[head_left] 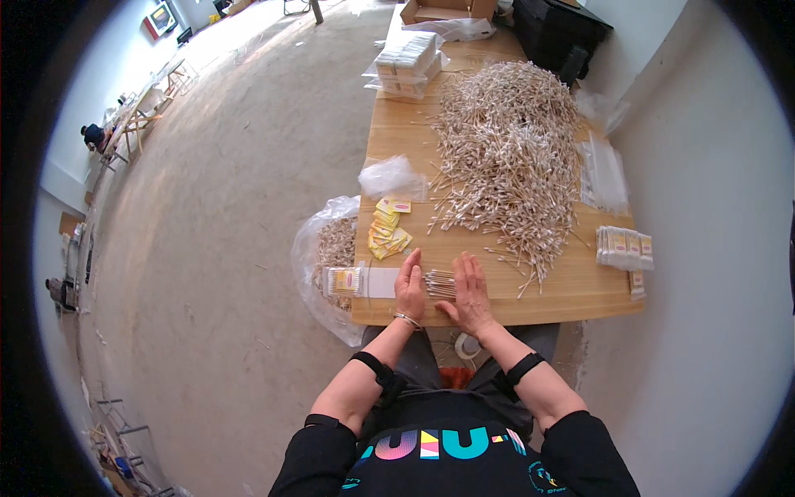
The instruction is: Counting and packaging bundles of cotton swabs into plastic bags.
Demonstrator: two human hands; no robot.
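Observation:
Near the table's front edge, a small row of cotton swabs (440, 283) lies between my two hands, sticks running left to right. My left hand (410, 288) stands on edge at their left ends, its fingers stretched out. On the right side my right hand (469, 296) is flat, fingers extended and thumb apart, covering the other ends. Left of my left hand is a white strip (382, 282), with a clear packet of swabs (344, 282) bearing a yellow label beside it. Several yellow cards (387, 229) are fanned out just beyond.
A large heap of loose swabs (513, 141) covers the table's (397, 132) far right. Clear bags (392, 177) lie left, filled packs (623, 248) right, stacked packs (406, 60) at the back. A plastic sack of swabs (319, 240) stands against the left edge; a wall (696, 207) rises right.

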